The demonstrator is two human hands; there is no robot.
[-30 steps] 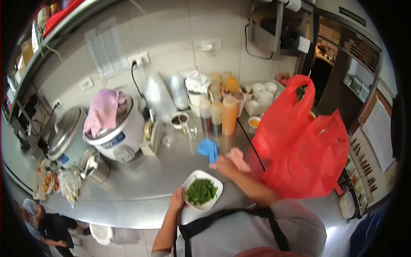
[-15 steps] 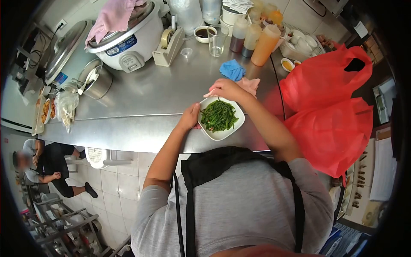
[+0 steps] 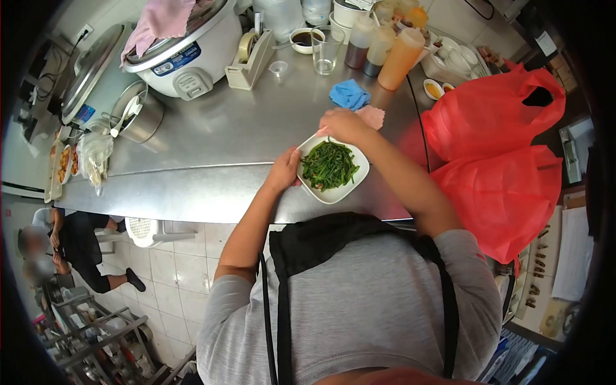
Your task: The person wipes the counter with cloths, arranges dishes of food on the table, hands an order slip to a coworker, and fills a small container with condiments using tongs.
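A white squarish dish [image 3: 336,197] of cooked green leafy vegetables [image 3: 328,165] rests near the front edge of the steel counter. My left hand [image 3: 284,169] grips its left side, thumb along the rim and fingers partly hidden beneath. At the far rim, my right hand [image 3: 345,125] is closed, pinching what looks like a pale pink cloth against the edge; most of it is hidden by the fingers. Just beyond that hand lie another pink cloth [image 3: 372,117] and a crumpled blue cloth [image 3: 350,94].
Sauce bottles [image 3: 401,59], a clear glass [image 3: 326,58] and a tape dispenser [image 3: 250,61] stand at the back. A rice cooker [image 3: 186,74] and metal pot [image 3: 144,119] are left. Red bags [image 3: 494,192] sit right. A person [image 3: 77,247] sits beyond the counter, left.
My right hand has slid slightly right along the dish's far rim, and less of the pink cloth shows. The left hand keeps its hold. The whole view has shifted a little.
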